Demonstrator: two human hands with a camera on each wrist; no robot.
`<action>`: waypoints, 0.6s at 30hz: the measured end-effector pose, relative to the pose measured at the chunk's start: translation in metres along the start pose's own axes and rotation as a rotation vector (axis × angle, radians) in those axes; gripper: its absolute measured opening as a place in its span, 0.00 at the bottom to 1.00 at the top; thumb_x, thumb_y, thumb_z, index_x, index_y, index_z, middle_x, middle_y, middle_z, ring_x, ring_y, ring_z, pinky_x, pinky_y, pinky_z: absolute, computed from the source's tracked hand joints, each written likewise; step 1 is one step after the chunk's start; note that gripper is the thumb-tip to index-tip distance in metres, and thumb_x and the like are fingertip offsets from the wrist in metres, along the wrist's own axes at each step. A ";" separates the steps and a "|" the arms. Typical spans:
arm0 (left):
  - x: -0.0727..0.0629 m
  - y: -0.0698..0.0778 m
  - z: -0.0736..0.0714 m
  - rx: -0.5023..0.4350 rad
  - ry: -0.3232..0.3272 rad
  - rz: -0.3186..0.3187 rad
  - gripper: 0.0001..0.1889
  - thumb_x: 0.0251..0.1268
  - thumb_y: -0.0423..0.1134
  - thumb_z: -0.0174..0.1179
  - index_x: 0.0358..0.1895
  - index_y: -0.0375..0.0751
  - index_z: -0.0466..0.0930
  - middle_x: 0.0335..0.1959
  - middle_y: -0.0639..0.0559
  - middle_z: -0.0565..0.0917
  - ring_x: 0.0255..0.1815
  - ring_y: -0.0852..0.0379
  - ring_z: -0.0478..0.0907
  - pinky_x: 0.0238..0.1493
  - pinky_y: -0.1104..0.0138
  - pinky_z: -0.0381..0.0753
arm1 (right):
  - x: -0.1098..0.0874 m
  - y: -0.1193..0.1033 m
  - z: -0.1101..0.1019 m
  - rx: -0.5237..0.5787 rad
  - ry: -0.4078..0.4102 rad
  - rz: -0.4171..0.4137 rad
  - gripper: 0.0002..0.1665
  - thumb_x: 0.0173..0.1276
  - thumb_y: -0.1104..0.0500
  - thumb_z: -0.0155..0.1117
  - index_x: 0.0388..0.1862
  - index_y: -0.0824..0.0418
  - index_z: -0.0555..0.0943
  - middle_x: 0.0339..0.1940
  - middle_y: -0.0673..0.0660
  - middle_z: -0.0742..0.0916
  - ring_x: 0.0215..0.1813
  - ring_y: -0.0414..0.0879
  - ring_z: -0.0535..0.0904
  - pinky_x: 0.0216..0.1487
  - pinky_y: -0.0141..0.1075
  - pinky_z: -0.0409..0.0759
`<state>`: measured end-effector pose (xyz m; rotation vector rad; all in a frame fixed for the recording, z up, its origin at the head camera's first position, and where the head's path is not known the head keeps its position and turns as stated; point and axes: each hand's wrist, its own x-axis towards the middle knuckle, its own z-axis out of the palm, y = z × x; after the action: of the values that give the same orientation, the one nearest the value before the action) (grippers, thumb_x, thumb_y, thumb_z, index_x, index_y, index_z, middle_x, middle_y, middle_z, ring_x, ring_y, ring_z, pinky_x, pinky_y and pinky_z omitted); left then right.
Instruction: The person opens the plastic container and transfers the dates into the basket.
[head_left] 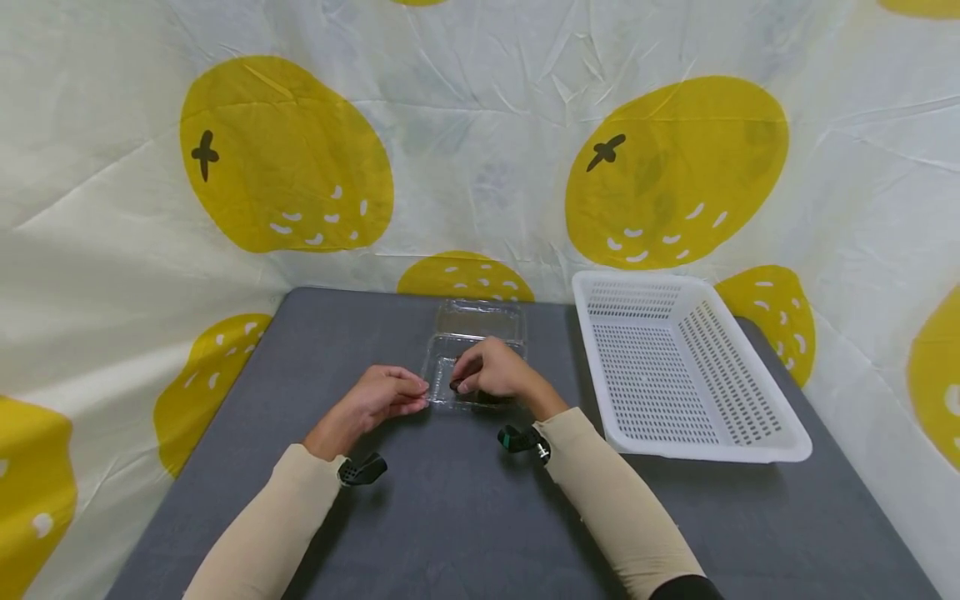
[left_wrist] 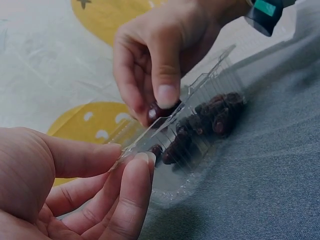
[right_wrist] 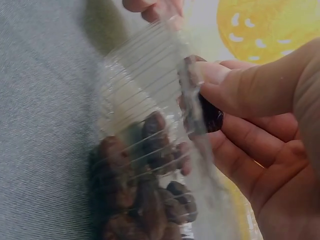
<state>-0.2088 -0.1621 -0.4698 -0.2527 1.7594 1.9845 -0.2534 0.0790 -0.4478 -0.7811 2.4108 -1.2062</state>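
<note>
A clear plastic clamshell box (head_left: 442, 354) stands on the table with its lid (head_left: 480, 319) folded back away from me. Several dark brown dates (left_wrist: 220, 117) lie inside, toward the right end. My left hand (head_left: 382, 393) pinches the near left corner of the box's rim between thumb and forefinger. Over the box, my right hand (head_left: 495, 368) holds one dark, shiny date (right_wrist: 212, 115) between thumb and fingers, at about rim height. In the head view the right hand hides part of the box and most of its dates.
To the right of the box stands a white perforated plastic basket (head_left: 588, 358). The grey cloth-covered table (head_left: 450, 517) ends just behind the box, against a white curtain (head_left: 480, 167) printed with yellow fruit shapes. Each wrist wears a black strap.
</note>
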 end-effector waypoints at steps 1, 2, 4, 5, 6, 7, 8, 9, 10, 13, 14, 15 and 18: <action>0.000 0.000 0.000 0.003 0.001 0.000 0.05 0.69 0.26 0.65 0.44 0.27 0.85 0.28 0.48 0.89 0.27 0.58 0.87 0.33 0.69 0.90 | 0.000 -0.001 -0.001 0.004 0.004 0.002 0.09 0.59 0.70 0.77 0.38 0.60 0.92 0.37 0.55 0.94 0.39 0.40 0.90 0.43 0.33 0.88; 0.000 0.001 0.000 0.007 0.000 -0.001 0.06 0.69 0.27 0.65 0.45 0.27 0.84 0.28 0.48 0.89 0.27 0.59 0.87 0.34 0.69 0.90 | -0.001 -0.002 -0.003 0.004 0.007 0.002 0.09 0.60 0.70 0.77 0.38 0.60 0.92 0.37 0.55 0.94 0.40 0.41 0.90 0.44 0.33 0.88; 0.000 0.002 0.000 0.013 0.002 -0.004 0.07 0.69 0.27 0.65 0.46 0.25 0.84 0.28 0.49 0.88 0.27 0.59 0.87 0.34 0.69 0.90 | -0.002 -0.004 -0.005 0.008 0.011 0.002 0.09 0.60 0.69 0.77 0.38 0.59 0.92 0.37 0.55 0.94 0.40 0.41 0.91 0.44 0.34 0.89; 0.000 0.002 0.000 0.016 0.003 -0.005 0.08 0.70 0.27 0.64 0.47 0.25 0.83 0.28 0.49 0.88 0.27 0.59 0.87 0.34 0.69 0.90 | -0.002 -0.005 -0.006 0.011 0.011 0.000 0.09 0.60 0.69 0.77 0.38 0.59 0.92 0.38 0.55 0.94 0.39 0.42 0.91 0.44 0.35 0.89; 0.000 0.003 0.001 0.020 0.003 -0.006 0.09 0.70 0.27 0.65 0.48 0.24 0.83 0.28 0.49 0.88 0.27 0.59 0.87 0.34 0.68 0.91 | -0.002 -0.006 -0.007 0.009 0.013 -0.005 0.08 0.60 0.69 0.77 0.38 0.59 0.92 0.38 0.55 0.94 0.39 0.41 0.90 0.44 0.35 0.89; 0.000 0.003 0.001 0.022 0.004 -0.007 0.09 0.70 0.27 0.65 0.48 0.24 0.82 0.28 0.49 0.88 0.27 0.59 0.87 0.34 0.68 0.91 | -0.002 -0.006 -0.007 0.009 0.015 -0.007 0.08 0.60 0.68 0.78 0.38 0.59 0.92 0.37 0.55 0.94 0.39 0.41 0.90 0.44 0.35 0.89; 0.000 0.004 0.001 0.024 0.005 -0.008 0.10 0.70 0.27 0.65 0.49 0.23 0.82 0.28 0.49 0.88 0.27 0.59 0.87 0.35 0.68 0.91 | -0.002 -0.007 -0.008 0.010 0.017 -0.010 0.08 0.61 0.68 0.78 0.38 0.60 0.92 0.37 0.56 0.94 0.39 0.41 0.90 0.44 0.35 0.89; 0.000 0.004 0.001 0.025 0.007 -0.009 0.11 0.70 0.27 0.65 0.49 0.23 0.82 0.28 0.49 0.88 0.27 0.59 0.87 0.35 0.68 0.91 | -0.002 -0.007 -0.009 0.010 0.019 -0.012 0.08 0.61 0.68 0.78 0.39 0.60 0.92 0.37 0.56 0.94 0.39 0.41 0.90 0.44 0.35 0.89; -0.001 0.004 0.001 0.026 0.009 -0.010 0.10 0.69 0.27 0.65 0.49 0.23 0.82 0.28 0.49 0.88 0.27 0.59 0.87 0.35 0.68 0.91 | -0.003 -0.008 -0.010 0.008 0.023 -0.010 0.08 0.61 0.68 0.78 0.39 0.60 0.92 0.37 0.55 0.94 0.39 0.41 0.90 0.44 0.34 0.89; -0.001 0.005 0.001 0.033 0.014 -0.016 0.09 0.69 0.27 0.65 0.48 0.24 0.83 0.29 0.49 0.88 0.27 0.59 0.87 0.35 0.68 0.91 | -0.004 -0.012 -0.013 0.005 0.034 -0.008 0.08 0.61 0.68 0.78 0.39 0.60 0.92 0.38 0.56 0.94 0.39 0.41 0.90 0.45 0.34 0.89; -0.001 0.005 0.001 0.035 0.015 -0.017 0.09 0.70 0.27 0.65 0.48 0.25 0.83 0.29 0.49 0.88 0.27 0.59 0.87 0.35 0.68 0.91 | -0.005 -0.013 -0.014 0.008 0.034 -0.006 0.09 0.61 0.68 0.78 0.40 0.60 0.92 0.38 0.56 0.94 0.39 0.41 0.90 0.45 0.35 0.89; -0.002 0.005 0.001 0.037 0.018 -0.020 0.08 0.69 0.27 0.65 0.47 0.26 0.84 0.29 0.49 0.88 0.27 0.59 0.87 0.35 0.68 0.91 | -0.006 -0.015 -0.015 0.009 0.035 -0.006 0.08 0.61 0.67 0.78 0.40 0.60 0.92 0.38 0.56 0.94 0.39 0.41 0.90 0.45 0.35 0.89; -0.002 0.004 0.001 0.036 0.020 -0.025 0.05 0.69 0.28 0.66 0.44 0.29 0.86 0.28 0.49 0.88 0.27 0.59 0.87 0.35 0.68 0.91 | -0.008 -0.019 -0.019 0.019 0.039 -0.001 0.09 0.61 0.68 0.77 0.40 0.60 0.92 0.38 0.56 0.94 0.39 0.41 0.90 0.44 0.35 0.89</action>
<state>-0.2088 -0.1615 -0.4649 -0.2819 1.7943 1.9375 -0.2504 0.0866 -0.4207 -0.7602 2.4265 -1.2547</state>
